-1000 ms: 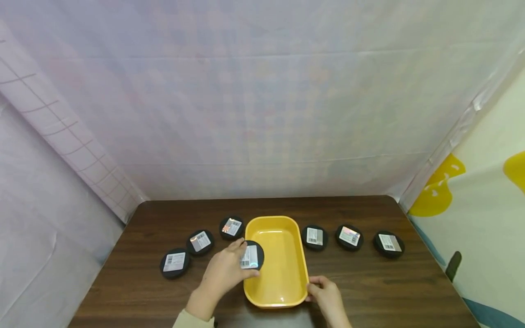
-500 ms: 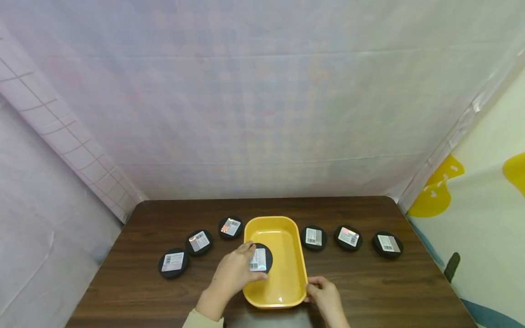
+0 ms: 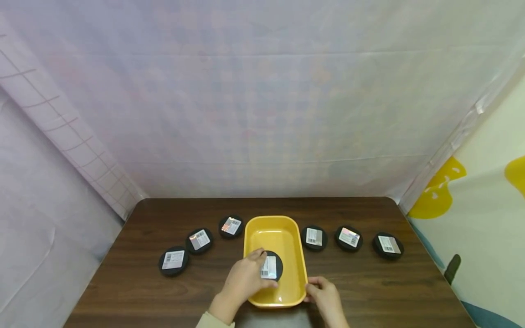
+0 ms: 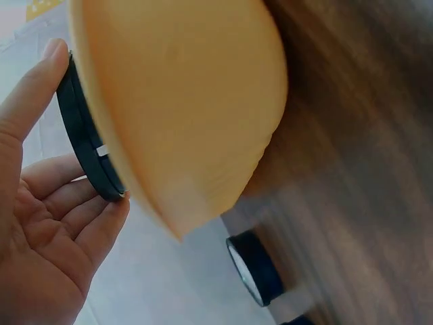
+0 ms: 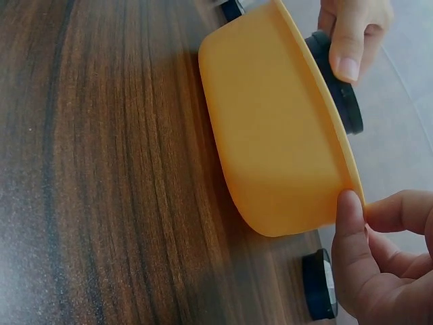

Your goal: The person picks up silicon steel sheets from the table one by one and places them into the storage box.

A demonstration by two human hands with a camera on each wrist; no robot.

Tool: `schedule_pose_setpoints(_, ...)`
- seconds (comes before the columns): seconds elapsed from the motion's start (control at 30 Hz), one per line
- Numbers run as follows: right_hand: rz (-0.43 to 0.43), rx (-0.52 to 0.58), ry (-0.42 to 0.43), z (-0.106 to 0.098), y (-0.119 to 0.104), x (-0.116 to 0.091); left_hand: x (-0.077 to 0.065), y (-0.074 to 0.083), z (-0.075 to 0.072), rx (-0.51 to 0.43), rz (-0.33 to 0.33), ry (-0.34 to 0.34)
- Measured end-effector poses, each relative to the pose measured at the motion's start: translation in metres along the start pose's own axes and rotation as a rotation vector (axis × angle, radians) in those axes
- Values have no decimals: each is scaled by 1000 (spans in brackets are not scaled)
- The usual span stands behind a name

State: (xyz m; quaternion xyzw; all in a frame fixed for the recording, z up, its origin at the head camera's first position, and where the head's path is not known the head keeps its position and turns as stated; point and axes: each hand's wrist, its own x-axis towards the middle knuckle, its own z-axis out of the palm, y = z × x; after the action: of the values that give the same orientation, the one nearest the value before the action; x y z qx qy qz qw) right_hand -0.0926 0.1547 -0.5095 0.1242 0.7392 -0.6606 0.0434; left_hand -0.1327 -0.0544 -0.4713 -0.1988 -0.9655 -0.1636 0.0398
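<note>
My left hand (image 3: pixel 245 277) grips a flat, round black case (image 3: pixel 270 267) by its sides, thumb and fingers on opposite edges. A white barcode label faces up on it. In the head view the case overlaps the inside of a yellow rectangular tray (image 3: pixel 289 291); in the left wrist view the black case (image 4: pixel 80 128) shows at the level of the tray's rim, partly hidden behind it. My right hand (image 3: pixel 326 294) pinches the tray's near right rim between thumb and fingers, plain in the right wrist view on the yellow wall (image 5: pixel 270 122).
Left of the tray, similar labelled black cases lie in a slanting row: a near one (image 3: pixel 174 261), a middle one (image 3: pixel 199 241) and a far one (image 3: pixel 231 226). To its right sit three more (image 3: pixel 314 238). Dark wood table (image 3: pixel 369 282); white cloth wall (image 3: pixel 262 114) behind.
My left hand has carried the black case rightward and toward me, from the tray's left edge to over its middle. The right hand stays on the rim.
</note>
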Motion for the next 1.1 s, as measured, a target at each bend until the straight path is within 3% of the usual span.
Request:
schedule_pose_setpoints(0.67, 2, -12, 9, 0, -2, 0, -2, 3, 22, 19, 58, -2)
schedule_pose_setpoints(1.1, 21, -2, -7, -2, 2, 3, -2, 3, 29, 55, 76, -42)
